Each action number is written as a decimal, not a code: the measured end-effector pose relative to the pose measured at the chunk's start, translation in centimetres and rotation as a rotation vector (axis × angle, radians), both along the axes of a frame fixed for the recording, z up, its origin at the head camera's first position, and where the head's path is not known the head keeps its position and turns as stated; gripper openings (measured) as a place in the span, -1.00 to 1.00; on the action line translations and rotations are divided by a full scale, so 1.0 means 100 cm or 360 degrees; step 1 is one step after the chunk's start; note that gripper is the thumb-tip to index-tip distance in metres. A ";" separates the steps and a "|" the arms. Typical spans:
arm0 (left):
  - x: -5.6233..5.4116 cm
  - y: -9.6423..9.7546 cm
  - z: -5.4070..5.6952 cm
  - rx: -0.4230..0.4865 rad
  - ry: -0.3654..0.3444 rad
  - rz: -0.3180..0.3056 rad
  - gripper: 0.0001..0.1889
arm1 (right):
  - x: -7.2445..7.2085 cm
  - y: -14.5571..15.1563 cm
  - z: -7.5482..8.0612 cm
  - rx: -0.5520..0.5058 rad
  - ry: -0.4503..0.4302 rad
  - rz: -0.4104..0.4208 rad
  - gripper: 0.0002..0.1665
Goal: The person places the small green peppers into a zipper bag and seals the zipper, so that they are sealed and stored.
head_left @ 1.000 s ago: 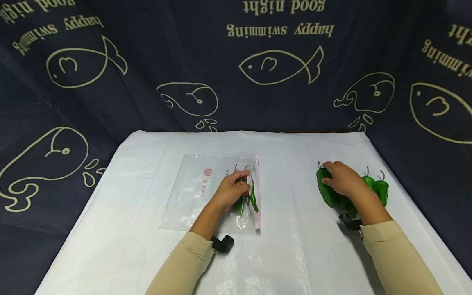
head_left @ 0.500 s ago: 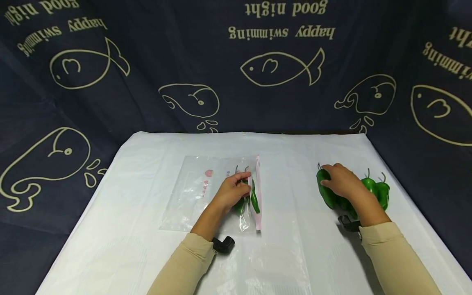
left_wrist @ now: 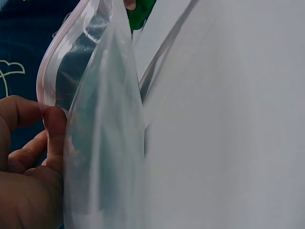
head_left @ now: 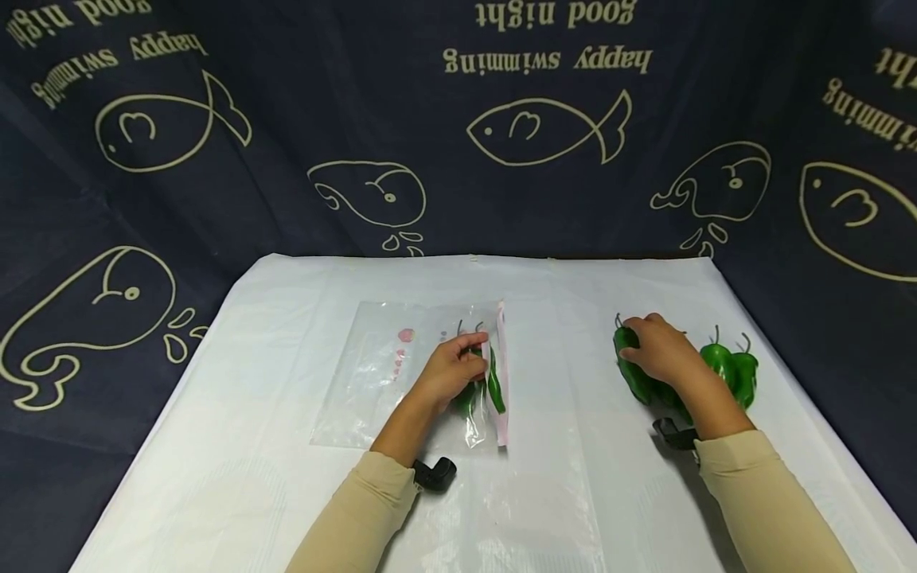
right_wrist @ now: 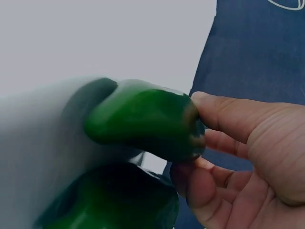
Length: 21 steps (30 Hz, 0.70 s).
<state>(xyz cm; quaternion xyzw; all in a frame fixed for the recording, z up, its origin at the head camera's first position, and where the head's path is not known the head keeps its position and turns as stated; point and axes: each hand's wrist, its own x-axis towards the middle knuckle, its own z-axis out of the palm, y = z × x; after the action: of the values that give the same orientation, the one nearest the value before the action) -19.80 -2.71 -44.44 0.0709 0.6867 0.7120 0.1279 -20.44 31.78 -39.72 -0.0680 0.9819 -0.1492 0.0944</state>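
Hands barely shifted, navy curtain behind white cloth.

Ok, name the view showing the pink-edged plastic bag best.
The head view: the pink-edged clear plastic bag shows almost whole, partly behind the left hand. The left wrist view shows only part, close up; the right wrist view shows none.

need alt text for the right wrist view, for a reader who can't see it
A person's right hand pinches one end of a glossy green pepper between thumb and fingers. A second green pepper shows just below it, cut off by the frame's lower edge, with a white surface behind and dark blue fabric at the right.
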 end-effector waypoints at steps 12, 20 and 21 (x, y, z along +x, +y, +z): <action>0.000 -0.001 0.000 0.0007 -0.0011 -0.0008 -0.44 | -0.001 -0.004 -0.002 -0.0019 0.0041 -0.0058 -0.24; 0.000 0.000 0.001 -0.0005 0.0007 -0.0018 -0.43 | -0.002 -0.007 -0.002 -0.0009 0.0024 -0.0109 -0.17; 0.000 0.000 0.001 -0.0007 0.0000 -0.0017 -0.43 | -0.003 -0.007 -0.002 -0.0007 0.0026 -0.0112 -0.17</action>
<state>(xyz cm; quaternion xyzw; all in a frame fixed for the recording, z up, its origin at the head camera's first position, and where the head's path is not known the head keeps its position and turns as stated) -19.82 -2.76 -44.34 0.0745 0.6879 0.7099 0.1318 -20.74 31.05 -39.95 -0.0348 0.9841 -0.1541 0.0810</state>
